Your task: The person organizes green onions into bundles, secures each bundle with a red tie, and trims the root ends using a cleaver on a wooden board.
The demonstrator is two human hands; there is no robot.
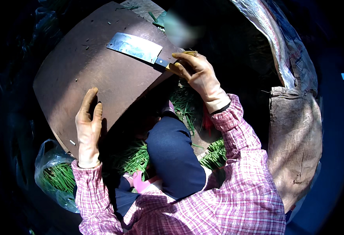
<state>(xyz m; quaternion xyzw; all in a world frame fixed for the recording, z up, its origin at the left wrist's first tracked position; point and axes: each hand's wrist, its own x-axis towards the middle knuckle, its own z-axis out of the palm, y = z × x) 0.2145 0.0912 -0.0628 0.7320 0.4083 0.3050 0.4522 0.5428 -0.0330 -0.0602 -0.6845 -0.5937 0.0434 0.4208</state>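
Note:
A cleaver point(136, 47) with a broad shiny blade lies on the brown board point(89, 70), its blade pointing left. At the handle end is my right hand point(204, 76) in a cream and tan rubber glove, its thumb and fingers closed around the handle. My left hand point(88, 127), gloved alike, rests over the board's near left edge. Its fingers are stretched out and apart, and it holds nothing. A few small pale and dark bits lie on the board, among them a short white piece point(72, 142) beside my left wrist.
A clear plastic bag point(42, 160) of long green stalks point(61, 178) stands at the lower left. More green bunches point(134, 158) lie by my legs, with another point(215, 154) under my right sleeve. A pale woven sack point(295, 137) stands at the right. Deep shadow hides much of the surroundings.

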